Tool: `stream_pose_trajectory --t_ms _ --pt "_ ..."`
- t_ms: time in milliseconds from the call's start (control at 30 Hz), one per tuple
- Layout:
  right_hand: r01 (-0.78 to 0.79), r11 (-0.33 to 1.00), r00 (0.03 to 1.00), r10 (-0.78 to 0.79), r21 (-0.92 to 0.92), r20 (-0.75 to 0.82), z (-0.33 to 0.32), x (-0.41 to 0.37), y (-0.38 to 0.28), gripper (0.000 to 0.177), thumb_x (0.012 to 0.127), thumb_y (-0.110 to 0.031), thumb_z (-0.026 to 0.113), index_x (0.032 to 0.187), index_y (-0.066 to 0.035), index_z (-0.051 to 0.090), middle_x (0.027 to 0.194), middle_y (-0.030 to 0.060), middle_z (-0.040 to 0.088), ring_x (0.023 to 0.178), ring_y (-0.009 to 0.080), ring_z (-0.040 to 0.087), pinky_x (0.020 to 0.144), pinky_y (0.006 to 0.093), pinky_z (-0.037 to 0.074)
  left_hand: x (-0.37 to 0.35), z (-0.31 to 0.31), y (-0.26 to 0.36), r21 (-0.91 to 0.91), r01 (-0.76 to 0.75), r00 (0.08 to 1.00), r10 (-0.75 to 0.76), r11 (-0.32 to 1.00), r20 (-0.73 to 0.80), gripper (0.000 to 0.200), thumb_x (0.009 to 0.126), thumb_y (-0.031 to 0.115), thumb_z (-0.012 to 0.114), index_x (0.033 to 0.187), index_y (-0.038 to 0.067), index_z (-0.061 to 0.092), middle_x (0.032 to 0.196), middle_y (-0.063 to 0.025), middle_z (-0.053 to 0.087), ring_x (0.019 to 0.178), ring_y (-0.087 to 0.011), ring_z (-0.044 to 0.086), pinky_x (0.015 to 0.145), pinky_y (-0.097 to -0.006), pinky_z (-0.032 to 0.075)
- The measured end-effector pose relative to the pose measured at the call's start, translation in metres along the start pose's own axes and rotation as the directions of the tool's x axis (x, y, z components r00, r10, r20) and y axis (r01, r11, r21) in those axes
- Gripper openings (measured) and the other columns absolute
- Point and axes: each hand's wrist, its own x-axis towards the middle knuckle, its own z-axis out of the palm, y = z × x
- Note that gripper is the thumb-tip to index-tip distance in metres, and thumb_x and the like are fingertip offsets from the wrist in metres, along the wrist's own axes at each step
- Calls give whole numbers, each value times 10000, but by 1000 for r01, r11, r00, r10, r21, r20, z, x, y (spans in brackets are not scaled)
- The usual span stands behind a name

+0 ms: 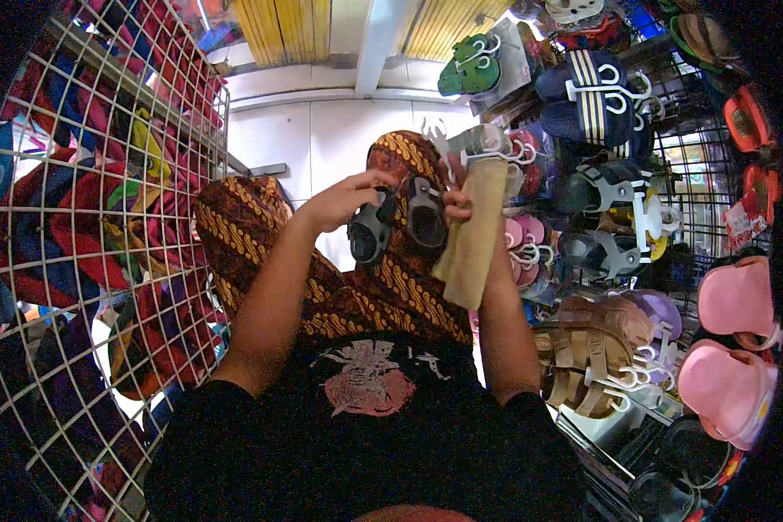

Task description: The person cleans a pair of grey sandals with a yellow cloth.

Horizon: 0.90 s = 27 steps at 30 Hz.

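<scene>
My left hand (344,198) is closed at the top of a small black-and-grey sandal (371,230), which hangs toe down over my lap. Beside it hangs a matching sandal (426,216), close to the fingers of my right hand (457,205). Those fingers are curled, and a tan cloth (478,226) drapes over that hand, hiding most of the palm. Just above the right hand a white plastic shoe hanger (435,130) sticks up, slightly blurred. Brown-and-gold patterned trousers (244,217) cover my bent knees behind the sandals.
At my left stands a white wire grid (96,217) with colourful goods behind it. On the right, a black rack carries navy striped sandals (587,96), green clogs (471,65), brown sandals (583,357) and pink clogs (726,391). Pale floor tiles (313,130) lie ahead.
</scene>
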Motion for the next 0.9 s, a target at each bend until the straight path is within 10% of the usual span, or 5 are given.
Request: stream_pose_trajectory --t_ms 133,233,367,567,900 --pt "-50 987 997 40 150 65 -4 13 31 507 969 -372 537 1409 -193 359 997 57 475 720 179 463 632 316 478 -3 20 17 -347 112 985 -149 931 -82 451 919 311 696 1199 -36 632 1076 -91 689 895 -139 667 716 -292 552" --pt "-51 994 979 29 101 203 6 17 47 591 1012 -280 476 1566 -285 270 1268 68 519 758 168 451 699 288 479 -1 18 8 -20 61 996 -62 998 -59 498 912 375 711 1169 -47 647 978 -70 707 832 -141 670 697 -290 551" --pt "-139 979 973 107 152 204 0 25 37 635 948 -424 555 1477 -150 334 876 47 424 710 188 460 631 341 476 -4 25 20 -21 99 983 -101 995 -153 346 930 310 689 1067 -7 701 936 -54 714 790 -117 653 742 -273 530" --pt "200 979 980 -200 -37 21 50 43 40 614 969 -429 525 1444 -64 391 1197 125 545 719 200 474 580 303 463 -2 1 18 -61 -76 940 51 995 -337 338 901 296 702 1035 -15 708 869 -63 690 738 -129 629 672 -275 512" --pt "185 916 869 -322 -356 -375 -1 151 -34 483 989 -470 517 1183 -45 638 1153 80 623 644 185 536 521 308 443 -1 -38 30 -222 -414 525 32 883 -850 283 906 290 715 989 20 700 832 -7 621 743 -95 535 682 -256 447"
